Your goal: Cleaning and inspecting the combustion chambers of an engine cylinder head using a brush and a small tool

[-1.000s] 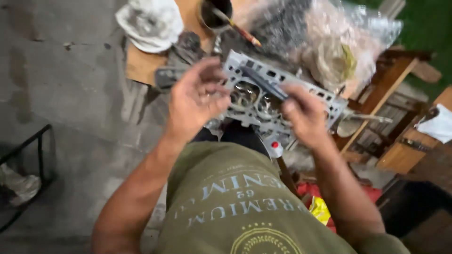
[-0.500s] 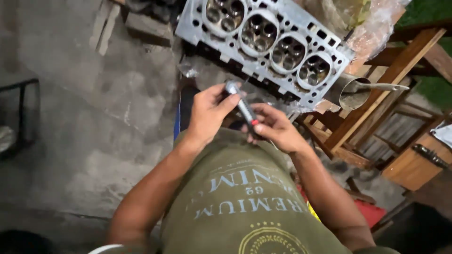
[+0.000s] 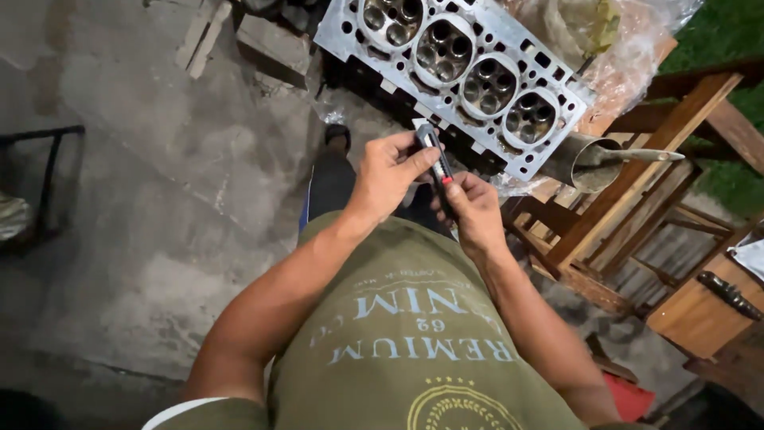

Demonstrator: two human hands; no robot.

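Hands raised; fingers (image 3: 414,163) pinch cutter (image 3: 435,159).

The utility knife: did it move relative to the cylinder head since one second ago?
Yes. The utility knife was over the cylinder head; it now sits below its near edge, toward the person's body.

head view: single camera, worn on the head | faces steeply down past the chest, close to both hands at frame centre | cylinder head (image 3: 458,72) top centre, concrete floor (image 3: 159,199) left
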